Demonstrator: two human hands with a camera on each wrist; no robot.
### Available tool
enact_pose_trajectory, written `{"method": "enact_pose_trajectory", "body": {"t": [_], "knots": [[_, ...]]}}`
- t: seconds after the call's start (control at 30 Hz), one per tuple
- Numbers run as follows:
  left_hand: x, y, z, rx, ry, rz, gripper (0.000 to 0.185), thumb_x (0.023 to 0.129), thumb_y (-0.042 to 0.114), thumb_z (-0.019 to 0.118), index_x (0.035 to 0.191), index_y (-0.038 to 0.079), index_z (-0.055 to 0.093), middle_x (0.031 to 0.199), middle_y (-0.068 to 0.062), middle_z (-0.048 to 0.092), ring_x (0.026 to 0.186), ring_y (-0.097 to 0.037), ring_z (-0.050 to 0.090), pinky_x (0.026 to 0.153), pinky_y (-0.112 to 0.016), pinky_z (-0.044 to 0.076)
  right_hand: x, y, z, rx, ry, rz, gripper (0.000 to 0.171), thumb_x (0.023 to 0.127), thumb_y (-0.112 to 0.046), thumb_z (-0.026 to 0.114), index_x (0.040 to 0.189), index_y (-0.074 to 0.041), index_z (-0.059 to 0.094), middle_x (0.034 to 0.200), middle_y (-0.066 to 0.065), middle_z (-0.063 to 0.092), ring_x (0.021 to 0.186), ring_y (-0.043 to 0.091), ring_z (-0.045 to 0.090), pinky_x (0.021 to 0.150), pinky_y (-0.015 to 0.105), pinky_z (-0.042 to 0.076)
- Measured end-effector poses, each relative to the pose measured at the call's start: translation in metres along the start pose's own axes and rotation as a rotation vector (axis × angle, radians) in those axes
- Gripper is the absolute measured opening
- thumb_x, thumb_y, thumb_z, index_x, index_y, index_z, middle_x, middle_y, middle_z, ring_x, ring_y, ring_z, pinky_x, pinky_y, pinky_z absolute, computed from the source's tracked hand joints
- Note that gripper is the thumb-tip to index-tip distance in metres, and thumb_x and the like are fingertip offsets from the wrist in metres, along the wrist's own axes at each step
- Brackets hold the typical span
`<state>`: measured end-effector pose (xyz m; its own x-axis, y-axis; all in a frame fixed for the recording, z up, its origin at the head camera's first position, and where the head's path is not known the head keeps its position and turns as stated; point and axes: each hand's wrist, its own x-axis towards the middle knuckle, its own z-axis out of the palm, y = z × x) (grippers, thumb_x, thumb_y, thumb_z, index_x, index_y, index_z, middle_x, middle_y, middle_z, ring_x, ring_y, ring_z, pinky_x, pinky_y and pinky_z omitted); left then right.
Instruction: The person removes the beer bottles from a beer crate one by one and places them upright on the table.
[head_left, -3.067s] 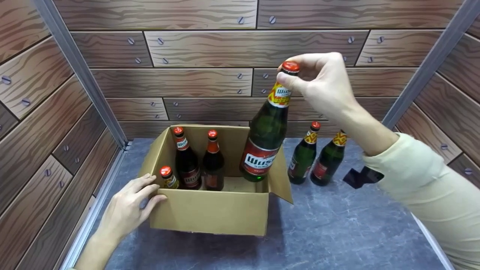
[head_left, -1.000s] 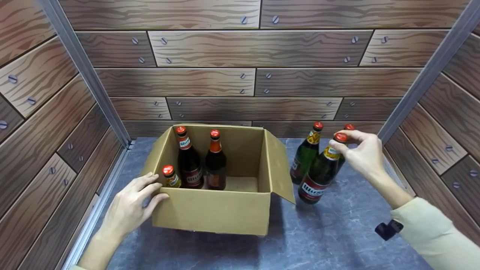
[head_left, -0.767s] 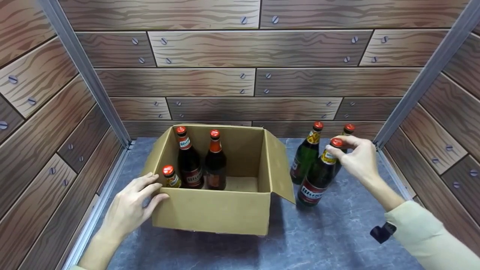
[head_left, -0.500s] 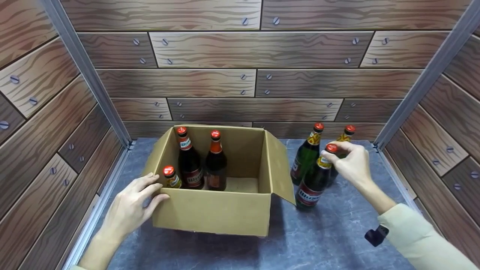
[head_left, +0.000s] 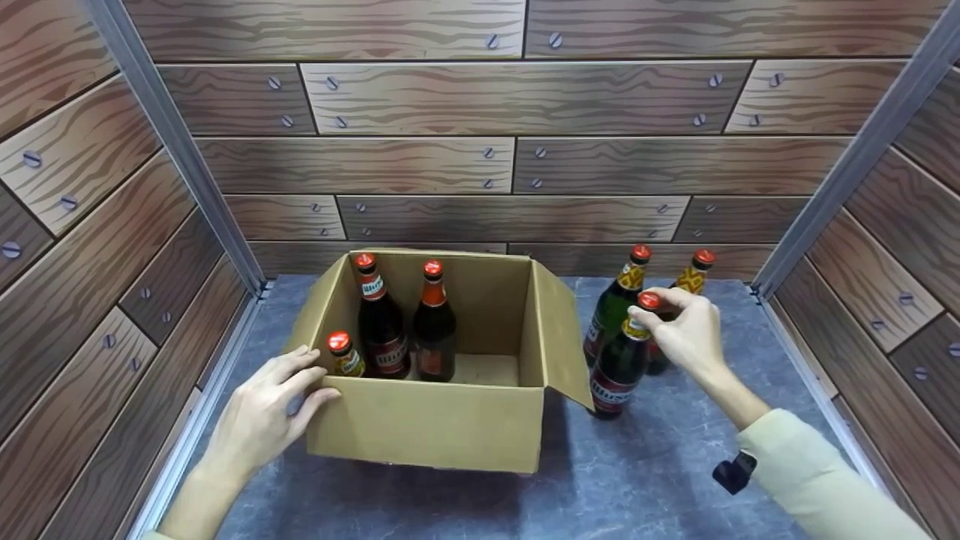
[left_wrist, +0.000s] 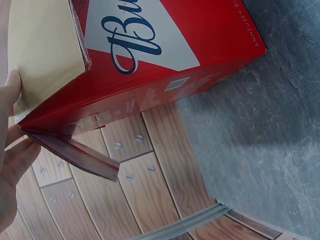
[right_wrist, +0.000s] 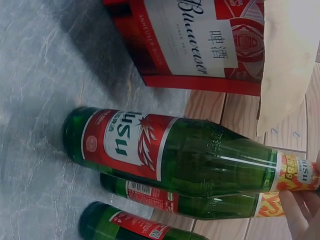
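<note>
My left hand (head_left: 262, 401) grips the near left corner of an open cardboard box (head_left: 424, 427), thumb on the front flap. In the left wrist view the box's outside is red and white. Three capped beer bottles stand in its left part; the front one (head_left: 346, 356) shows only its top, the back two are a white-collared bottle (head_left: 381, 330) and a red-necked bottle (head_left: 433, 330). Right of the box, my right hand (head_left: 686, 330) pinches the neck of a green beer bottle (right_wrist: 200, 152), just under its red cap. Its base is down at the grey tabletop, close to the right flap (head_left: 566, 337).
Two more green bottles stand behind the held one, a left bottle (head_left: 615, 307) and a right bottle (head_left: 691, 279), the latter partly hidden by my hand. The box's right half shows bare bottom. Wood-patterned walls (head_left: 420, 165) and metal posts (head_left: 832, 150) enclose the grey surface.
My right hand has brought the green bottle from above the box down to the tabletop on its right, then shifted it left toward the flap. My left hand stays on the box corner.
</note>
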<state>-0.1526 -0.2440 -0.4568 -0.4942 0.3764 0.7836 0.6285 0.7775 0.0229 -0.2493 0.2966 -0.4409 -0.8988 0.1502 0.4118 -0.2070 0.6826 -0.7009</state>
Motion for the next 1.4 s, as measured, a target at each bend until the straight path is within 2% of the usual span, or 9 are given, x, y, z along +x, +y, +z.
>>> {"method": "enact_pose_trajectory", "body": {"t": [0.17,0.4,0.67,0.83,1.07,1.17,1.4], "knots": [[0.0,0.0,-0.001,0.002,0.002,-0.006,0.053,0.104,0.053,0.059,0.099,0.005,0.081,0.11,-0.017,0.08,0.107,-0.037,0.077,0.088,-0.048,0.065,0.001,0.0,-0.001,-0.006,-0.002,-0.025,0.028,0.088,-0.016,0.087,0.112,-0.004,0.081,0.103,0.017,0.081,0.075,-0.017,0.057,0.067,0.001,0.046],[0.0,0.0,0.0,-0.006,0.006,-0.003,0.046,0.101,0.049,0.066,0.1,0.005,0.081,0.111,-0.016,0.08,0.107,-0.037,0.077,0.089,-0.049,0.064,0.001,0.003,-0.003,-0.016,-0.015,-0.03,0.031,0.089,-0.017,0.086,0.116,-0.004,0.08,0.106,0.018,0.081,0.076,-0.019,0.057,0.067,0.001,0.046],[0.0,0.0,0.0,-0.014,0.016,-0.004,0.051,0.103,0.052,0.061,0.1,0.005,0.081,0.111,-0.017,0.08,0.107,-0.038,0.077,0.089,-0.05,0.064,0.001,0.003,-0.009,-0.038,-0.06,-0.03,0.034,0.09,-0.021,0.086,0.119,-0.006,0.079,0.107,0.018,0.081,0.076,-0.018,0.057,0.067,0.002,0.046],[0.0,0.0,0.0,-0.013,0.007,-0.003,0.052,0.103,0.052,0.06,0.1,0.005,0.081,0.11,-0.017,0.08,0.107,-0.038,0.077,0.089,-0.049,0.064,-0.001,0.003,-0.009,0.004,-0.058,-0.001,0.036,0.09,-0.021,0.086,0.12,-0.005,0.078,0.107,0.02,0.081,0.079,-0.02,0.057,0.069,0.001,0.047],[0.0,0.0,0.0,-0.013,0.008,0.003,0.051,0.103,0.051,0.06,0.1,0.004,0.081,0.11,-0.017,0.08,0.107,-0.038,0.077,0.09,-0.049,0.063,-0.002,-0.001,-0.011,0.098,-0.078,0.015,0.047,0.092,-0.021,0.085,0.133,-0.003,0.07,0.114,0.022,0.076,0.085,-0.017,0.061,0.074,0.002,0.054],[0.0,0.0,0.0,-0.013,0.009,0.0,0.052,0.103,0.052,0.06,0.1,0.005,0.081,0.11,-0.017,0.08,0.108,-0.037,0.077,0.091,-0.048,0.063,0.0,-0.008,-0.012,0.16,-0.053,0.005,0.048,0.091,-0.016,0.085,0.133,0.0,0.069,0.118,0.023,0.073,0.089,-0.017,0.063,0.081,0.002,0.055],[0.0,0.0,0.001,-0.018,0.022,-0.002,0.055,0.104,0.054,0.057,0.099,0.004,0.081,0.11,-0.017,0.08,0.106,-0.038,0.077,0.089,-0.05,0.063,0.007,-0.04,-0.007,0.216,0.096,-0.104,0.04,0.089,-0.008,0.085,0.127,-0.001,0.073,0.119,0.018,0.077,0.101,-0.01,0.065,0.093,0.001,0.051]]}}
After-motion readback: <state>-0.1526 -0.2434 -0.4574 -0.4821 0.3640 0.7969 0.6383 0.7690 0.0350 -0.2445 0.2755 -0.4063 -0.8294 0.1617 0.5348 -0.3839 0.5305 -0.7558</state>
